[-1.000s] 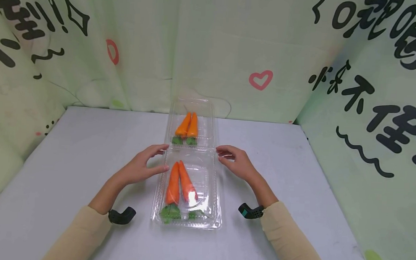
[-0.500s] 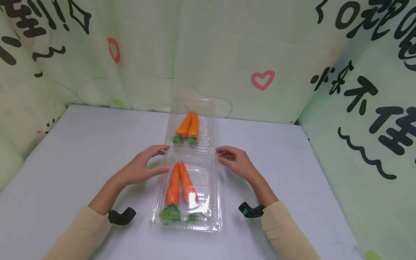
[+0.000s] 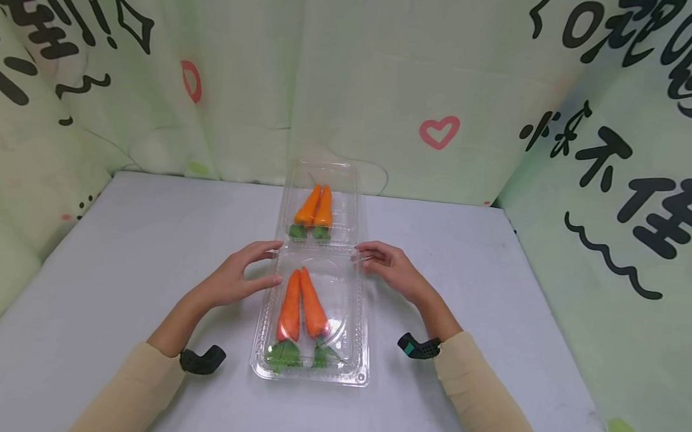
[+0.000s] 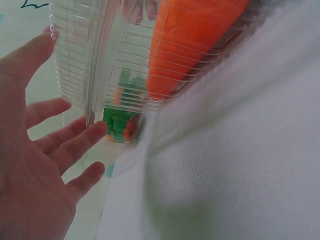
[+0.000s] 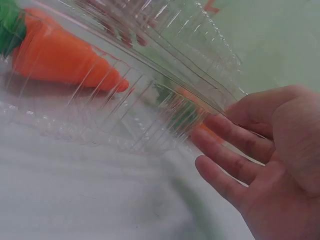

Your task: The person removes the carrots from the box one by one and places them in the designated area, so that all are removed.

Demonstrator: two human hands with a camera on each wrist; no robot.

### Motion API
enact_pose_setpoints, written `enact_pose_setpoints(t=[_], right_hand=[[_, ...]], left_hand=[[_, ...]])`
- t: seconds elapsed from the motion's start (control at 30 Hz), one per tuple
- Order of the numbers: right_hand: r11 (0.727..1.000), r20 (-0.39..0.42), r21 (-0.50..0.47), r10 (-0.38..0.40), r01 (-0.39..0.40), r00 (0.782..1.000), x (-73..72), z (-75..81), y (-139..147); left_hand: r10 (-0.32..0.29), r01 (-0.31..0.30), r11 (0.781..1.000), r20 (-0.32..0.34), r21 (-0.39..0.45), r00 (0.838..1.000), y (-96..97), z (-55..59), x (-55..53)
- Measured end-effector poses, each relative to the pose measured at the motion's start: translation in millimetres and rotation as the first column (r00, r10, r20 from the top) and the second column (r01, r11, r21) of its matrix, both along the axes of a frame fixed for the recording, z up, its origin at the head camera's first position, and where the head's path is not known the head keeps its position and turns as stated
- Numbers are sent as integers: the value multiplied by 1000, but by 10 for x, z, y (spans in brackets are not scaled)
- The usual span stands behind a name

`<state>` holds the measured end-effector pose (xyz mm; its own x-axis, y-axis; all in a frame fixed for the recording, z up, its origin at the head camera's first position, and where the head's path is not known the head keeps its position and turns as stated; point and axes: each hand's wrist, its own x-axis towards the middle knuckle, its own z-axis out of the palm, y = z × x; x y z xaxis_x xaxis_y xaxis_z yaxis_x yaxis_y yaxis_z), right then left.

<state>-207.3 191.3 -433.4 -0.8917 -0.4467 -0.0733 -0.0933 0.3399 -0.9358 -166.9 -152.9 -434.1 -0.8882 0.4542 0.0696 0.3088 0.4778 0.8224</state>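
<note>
A clear plastic food container (image 3: 351, 305) lies on the table in front of me, its lid over the base. Two orange carrots (image 3: 289, 306) with green tops lie inside, their tips pointing away. My left hand (image 3: 238, 276) is at its left side, fingers spread and fairly straight; in the left wrist view the thumb touches the lid and the fingertips (image 4: 100, 129) reach the rim. My right hand (image 3: 395, 268) is at the far right corner, where thumb and forefinger pinch the rim in the right wrist view.
Directly behind stands a second clear container (image 3: 346, 206) with two more carrots (image 3: 323, 209), green tops toward me. The white table (image 3: 464, 277) ends at a pale green curtain (image 3: 356, 83) with dark lettering and hearts. Both wrists wear black camera bands.
My right hand has shifted slightly left, its fingers closing onto the container's corner. The left hand stays put. The right-hand carrot's green top shows more clearly through the lid.
</note>
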Motion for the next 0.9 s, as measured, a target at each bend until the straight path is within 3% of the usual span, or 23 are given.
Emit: enact_pose_setpoints(t=[0.67,0.9], right_hand=[[1000,62,-30,5,-3,998,-19,-27,-32],[1000,66,-24,7,-6,998,-34,-50,-37]], left_hand=[[-27,27,998,12,59,1000,-7,-50,-12],[-18,16,998,47,57,999,-11,-39,-14]])
